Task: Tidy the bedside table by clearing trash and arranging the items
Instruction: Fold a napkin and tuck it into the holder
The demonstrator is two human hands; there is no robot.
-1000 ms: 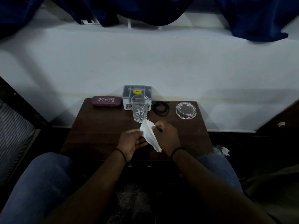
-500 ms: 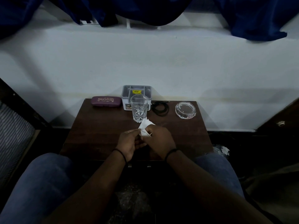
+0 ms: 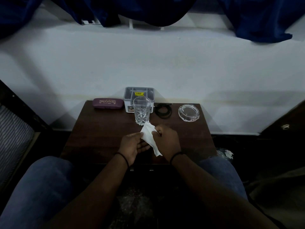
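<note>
Seated person, denim-clad knees at 7 and 5 o'clock, facing a dark wooden bedside table [image 3: 99, 138]. At table centre, the left hand [image 3: 132, 146] and right hand [image 3: 166, 141] together hold a white tissue [image 3: 149, 138] above the surface: left fingers pinch its left edge, right fingers curl round its right side, one corner hanging toward 6 o'clock. Just beyond, at 12 o'clock, an upright cut-glass tumbler [image 3: 141, 111]. Along the far edge, from 10 to 2 o'clock: maroon spectacle case [image 3: 108, 103], grey compartmented organiser box [image 3: 139, 95] directly behind the tumbler, coiled black cable [image 3: 163, 111], clear glass ashtray [image 3: 188, 112]. White wall [image 3: 148, 63] behind.
</note>
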